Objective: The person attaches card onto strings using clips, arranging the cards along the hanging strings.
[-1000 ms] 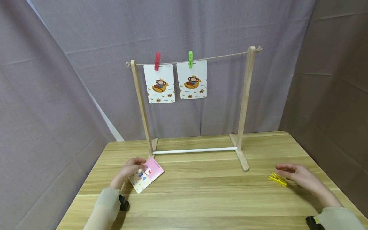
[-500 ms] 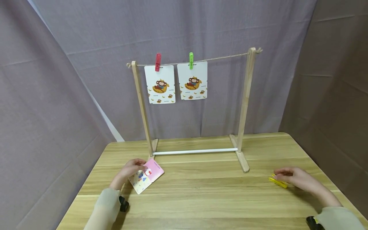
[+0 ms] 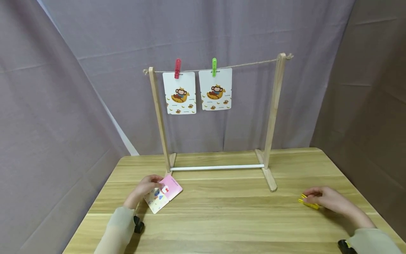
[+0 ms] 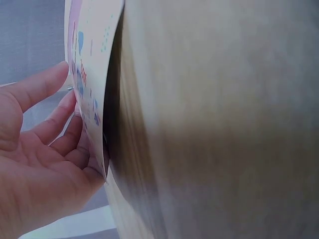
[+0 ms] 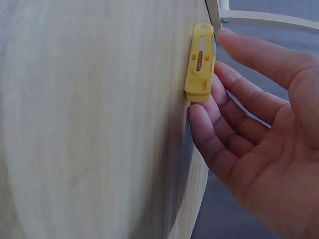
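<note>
My left hand (image 3: 143,188) pinches a greeting-style card (image 3: 172,189), pink on one half and cream with small cartoon figures on the other. In the left wrist view the thumb lies on the printed face of the card (image 4: 97,55), the other fingers behind it, and its edge stands a little off the table. At the right, my right hand (image 3: 331,201) holds a yellow clothespin (image 3: 311,205) low over the tabletop. The right wrist view has this clothespin (image 5: 200,64) between thumb and fingers, its far side hidden.
A wooden stand (image 3: 272,120) with a string (image 3: 253,64) rises at the back. Two white monkey cards (image 3: 179,100) hang there from a red clothespin (image 3: 178,68) and a green clothespin (image 3: 214,67). A white rod (image 3: 217,167) joins the stand's feet. Grey curtains surround the table (image 3: 222,222).
My right fingers have closed in on the yellow clothespin, which has turned slightly. The left hand and its card keep their place. The head view has shifted a little.
</note>
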A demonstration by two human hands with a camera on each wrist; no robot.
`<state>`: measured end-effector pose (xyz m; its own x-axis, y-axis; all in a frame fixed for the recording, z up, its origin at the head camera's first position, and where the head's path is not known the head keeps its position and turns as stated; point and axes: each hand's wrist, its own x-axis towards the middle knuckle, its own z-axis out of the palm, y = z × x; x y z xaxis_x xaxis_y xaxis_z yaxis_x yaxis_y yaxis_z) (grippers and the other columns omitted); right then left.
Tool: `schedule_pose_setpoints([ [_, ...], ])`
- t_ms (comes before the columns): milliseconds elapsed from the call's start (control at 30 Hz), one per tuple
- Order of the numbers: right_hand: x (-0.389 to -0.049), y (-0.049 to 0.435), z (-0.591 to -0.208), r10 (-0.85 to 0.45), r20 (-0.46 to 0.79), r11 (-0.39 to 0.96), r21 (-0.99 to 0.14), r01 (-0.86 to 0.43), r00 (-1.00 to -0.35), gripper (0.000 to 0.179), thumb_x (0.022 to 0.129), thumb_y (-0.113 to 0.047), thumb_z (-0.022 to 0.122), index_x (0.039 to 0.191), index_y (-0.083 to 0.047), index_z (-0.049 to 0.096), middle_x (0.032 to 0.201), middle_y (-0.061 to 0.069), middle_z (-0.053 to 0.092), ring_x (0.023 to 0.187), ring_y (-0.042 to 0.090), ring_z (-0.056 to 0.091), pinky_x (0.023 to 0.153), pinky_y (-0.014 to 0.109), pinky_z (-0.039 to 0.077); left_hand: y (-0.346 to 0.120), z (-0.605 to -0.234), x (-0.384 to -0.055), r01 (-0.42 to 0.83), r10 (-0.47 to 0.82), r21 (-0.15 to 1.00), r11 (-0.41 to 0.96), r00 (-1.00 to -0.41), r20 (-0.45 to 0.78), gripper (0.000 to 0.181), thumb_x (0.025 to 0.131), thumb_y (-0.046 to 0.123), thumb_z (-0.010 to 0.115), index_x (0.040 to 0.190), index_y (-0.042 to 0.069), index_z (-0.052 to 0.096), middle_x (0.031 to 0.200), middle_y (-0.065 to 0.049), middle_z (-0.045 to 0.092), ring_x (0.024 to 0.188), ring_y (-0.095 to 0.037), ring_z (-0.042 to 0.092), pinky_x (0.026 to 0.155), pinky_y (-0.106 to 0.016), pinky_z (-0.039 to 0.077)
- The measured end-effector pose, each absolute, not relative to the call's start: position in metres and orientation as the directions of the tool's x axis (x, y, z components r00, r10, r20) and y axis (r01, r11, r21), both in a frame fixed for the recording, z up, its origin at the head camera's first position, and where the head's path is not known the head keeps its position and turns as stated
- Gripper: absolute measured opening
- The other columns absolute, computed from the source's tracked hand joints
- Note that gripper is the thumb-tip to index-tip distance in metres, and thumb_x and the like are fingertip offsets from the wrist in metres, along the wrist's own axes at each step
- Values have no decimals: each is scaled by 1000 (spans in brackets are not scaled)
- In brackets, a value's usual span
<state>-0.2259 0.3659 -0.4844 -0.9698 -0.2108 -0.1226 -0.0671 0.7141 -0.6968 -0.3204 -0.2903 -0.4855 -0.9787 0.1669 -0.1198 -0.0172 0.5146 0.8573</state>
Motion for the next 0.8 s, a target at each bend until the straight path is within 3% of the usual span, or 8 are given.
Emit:
schedule_pose_setpoints([
  [267,-231,360,-487,-187,-132,722,-690,-45,-973,47,95,-24,70,121,14,62,100,7,66,78,9,54,64,26,48,-291,-490,-325,-15,160,854,520,-980,-114,37,90,4,71,122,-12,60,107,-18,66,90,-20,62,78,-29,50],
  [800,-242,354,-490,-151,-159,762,-648,-12,-976,53,92,-33,74,119,11,63,98,6,63,85,16,52,67,25,44,-293,-493,-327,-23,181,881,473,-976,-122,36,89,0,70,120,-14,60,103,-17,66,84,-17,62,74,-27,51],
])
